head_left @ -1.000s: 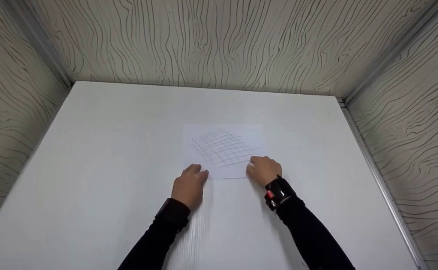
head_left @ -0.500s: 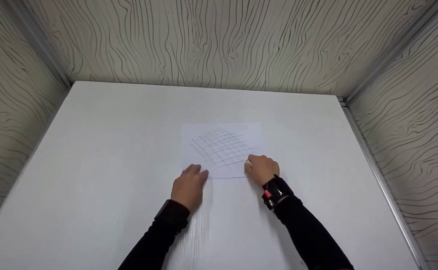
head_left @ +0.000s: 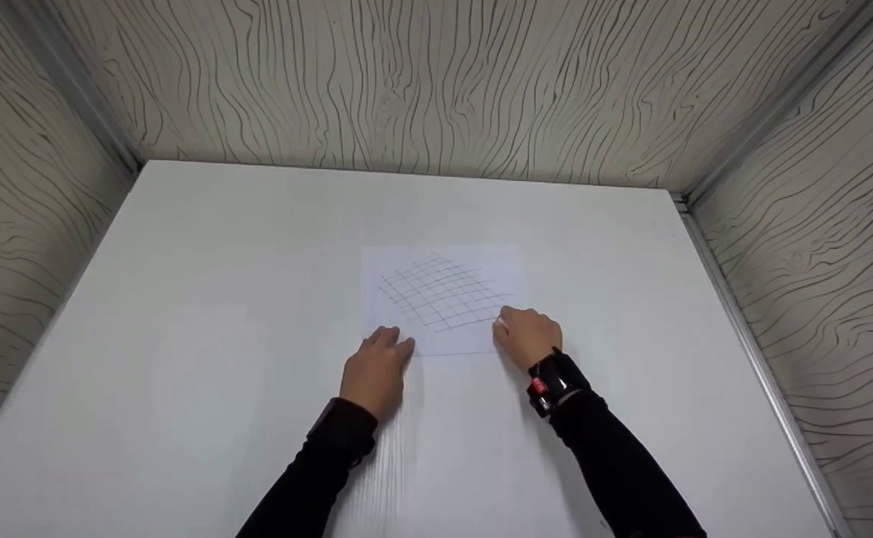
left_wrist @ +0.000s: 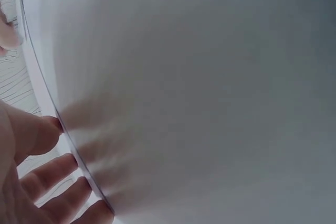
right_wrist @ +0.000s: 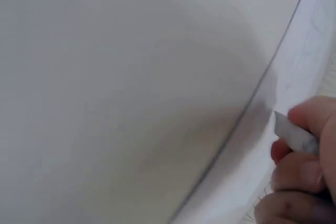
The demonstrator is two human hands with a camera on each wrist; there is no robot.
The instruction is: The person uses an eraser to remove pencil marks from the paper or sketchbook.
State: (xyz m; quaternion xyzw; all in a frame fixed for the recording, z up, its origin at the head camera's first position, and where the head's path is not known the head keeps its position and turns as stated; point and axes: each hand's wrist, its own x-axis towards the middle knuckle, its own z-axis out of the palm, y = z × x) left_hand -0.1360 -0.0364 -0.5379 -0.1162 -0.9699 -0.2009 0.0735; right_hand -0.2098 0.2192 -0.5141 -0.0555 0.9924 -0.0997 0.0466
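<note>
A white sheet of paper (head_left: 451, 342) with a hand-drawn grid of thin crossing lines (head_left: 448, 293) lies flat on the white table. My left hand (head_left: 373, 373) rests at its near left corner, the fingertips pressing along the near edge in the left wrist view. At the right side of the sheet, my right hand (head_left: 528, 336) pinches a small white eraser (right_wrist: 295, 134) between thumb and fingers. A grey smudge marks the eraser, and its tip sits right at the paper. Most of it is hidden by the fingers.
The white table (head_left: 220, 314) spreads around the sheet on all sides. Patterned panels (head_left: 406, 90) wall it in at the back, left and right, with metal strips (head_left: 758, 373) along the joints.
My right hand shifts slightly left, then back right over the sheet's right side with the eraser. Line ends near it look a little fainter. My left hand stays put.
</note>
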